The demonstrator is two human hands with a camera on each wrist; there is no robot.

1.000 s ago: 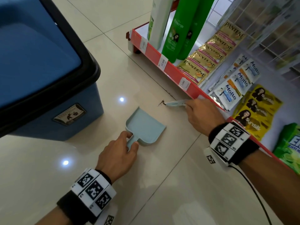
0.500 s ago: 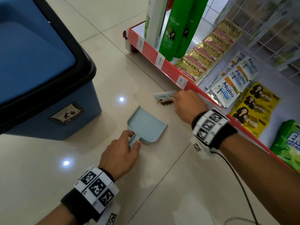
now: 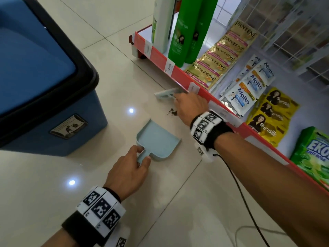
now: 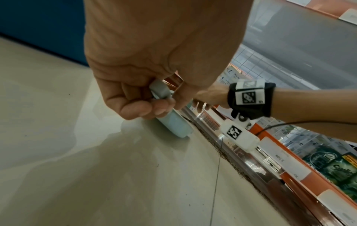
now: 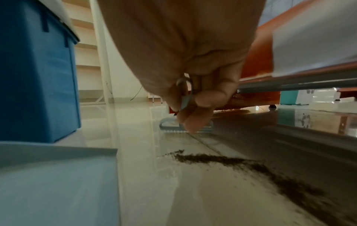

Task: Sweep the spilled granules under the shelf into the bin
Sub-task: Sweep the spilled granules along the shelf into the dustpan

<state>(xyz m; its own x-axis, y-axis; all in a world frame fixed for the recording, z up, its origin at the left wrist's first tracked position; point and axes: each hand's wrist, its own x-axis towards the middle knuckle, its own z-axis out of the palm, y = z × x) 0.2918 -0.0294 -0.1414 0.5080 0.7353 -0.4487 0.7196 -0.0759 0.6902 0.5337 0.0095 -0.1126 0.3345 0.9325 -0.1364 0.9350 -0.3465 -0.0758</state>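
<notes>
The right hand pinches the brush at the granules' 12 o'clock; the left hand grips the dustpan handle. A hard stroke could scatter granules past the pan.

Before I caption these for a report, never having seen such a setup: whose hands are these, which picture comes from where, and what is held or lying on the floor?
No machine here: a person wears one camera on the head and one on each wrist, on black bands with checkered markers. The wide picture is the head view, looking down; the other two look along each hand.

The left hand grips the handle of a pale blue dustpan resting flat on the tiled floor. The right hand pinches a small matching hand brush, its head down by the red shelf edge.

Brown granules lie in a streak between brush and dustpan, with more under the shelf. The blue bin stands to the left.
</notes>
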